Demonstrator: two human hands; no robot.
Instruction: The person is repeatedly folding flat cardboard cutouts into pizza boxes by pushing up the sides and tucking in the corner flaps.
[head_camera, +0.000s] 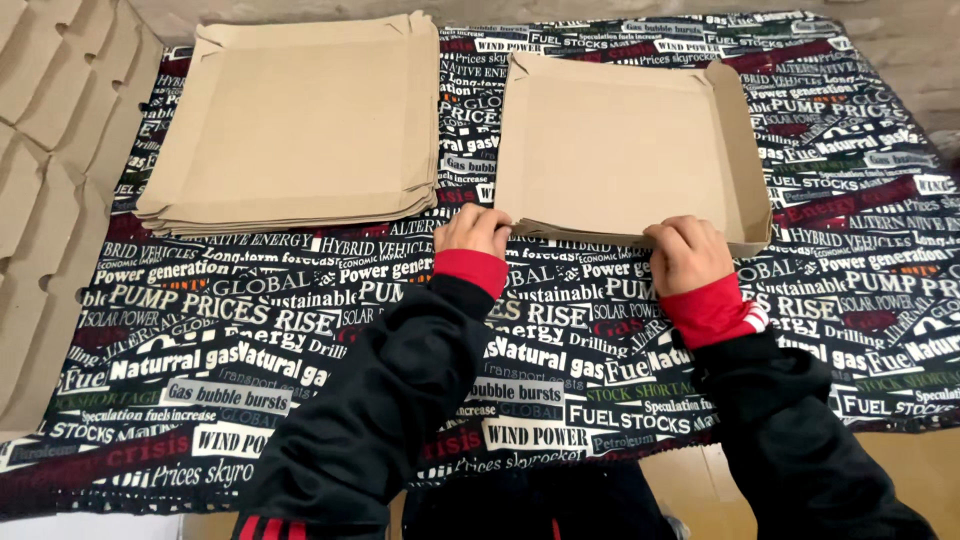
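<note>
A person's left hand (474, 230) and right hand (686, 252) are both curling closed over the near edge of a shallow brown cardboard tray (620, 150), which is lying on a dark cloth printed with words (300, 330), right of a stack of flat cardboard trays (295, 120).

Brown cardboard tray (620, 150), square, flat on the cloth at upper right of frame, side flaps partly raised, near edge gripped at both corners.
</note>
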